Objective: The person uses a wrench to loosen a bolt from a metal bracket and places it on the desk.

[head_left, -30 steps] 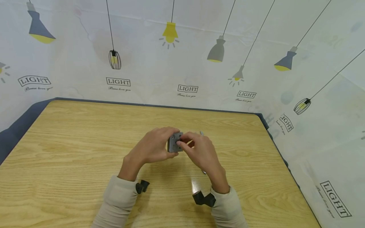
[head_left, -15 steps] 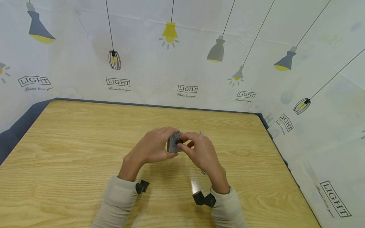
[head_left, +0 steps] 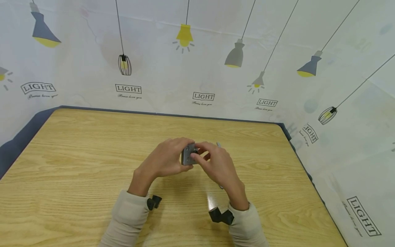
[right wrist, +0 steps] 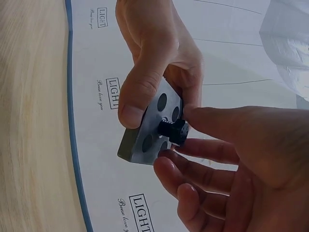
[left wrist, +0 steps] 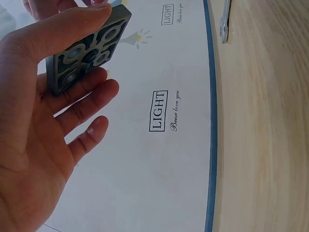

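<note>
My left hand (head_left: 165, 157) grips a square grey metal block (head_left: 187, 156) by its edges, thumb on one side and fingers on the other. Round holes show on the block's face in the right wrist view, and its back has raised rings in the left wrist view. A black hex-head bolt (right wrist: 176, 131) stands out from the middle of that face, its shank partly showing. Thumb and index finger of my right hand (head_left: 217, 163) are at the bolt's head, pinching it from both sides. The other right fingers curl loosely below.
A silver wrench (left wrist: 225, 24) lies on the wooden table (head_left: 92, 154), mostly hidden behind my right hand in the head view. A wall sheet (head_left: 154, 61) printed with lamps stands behind the table's blue-edged far side.
The right thumb and fingers have shifted round the bolt's head. The left hand and the block have stayed in place.
</note>
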Motion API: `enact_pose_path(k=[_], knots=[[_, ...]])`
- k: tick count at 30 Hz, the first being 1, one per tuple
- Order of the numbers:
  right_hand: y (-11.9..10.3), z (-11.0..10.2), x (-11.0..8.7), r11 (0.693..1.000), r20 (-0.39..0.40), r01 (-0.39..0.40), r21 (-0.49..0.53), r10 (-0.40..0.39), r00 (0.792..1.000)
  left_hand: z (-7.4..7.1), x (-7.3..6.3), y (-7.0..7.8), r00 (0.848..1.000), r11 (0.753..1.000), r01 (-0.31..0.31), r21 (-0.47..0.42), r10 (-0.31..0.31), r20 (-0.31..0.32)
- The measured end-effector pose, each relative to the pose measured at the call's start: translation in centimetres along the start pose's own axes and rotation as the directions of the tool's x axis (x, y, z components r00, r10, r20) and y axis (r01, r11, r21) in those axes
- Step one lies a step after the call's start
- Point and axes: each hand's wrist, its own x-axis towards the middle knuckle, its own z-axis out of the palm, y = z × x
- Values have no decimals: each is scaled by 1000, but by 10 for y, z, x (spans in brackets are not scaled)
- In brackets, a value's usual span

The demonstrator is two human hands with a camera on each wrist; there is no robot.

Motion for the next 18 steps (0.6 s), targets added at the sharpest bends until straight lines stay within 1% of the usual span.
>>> enact_pose_path(k=[7, 18], knots=[[0, 0, 0, 1000, -10, -3, 11, 3, 1000, 0, 0, 0, 1000, 1000, -7, 1, 7, 3], [0, -1, 0, 999, -9, 47, 2, -47, 999, 0, 0, -1, 1000, 1000, -4, 1, 4, 6]])
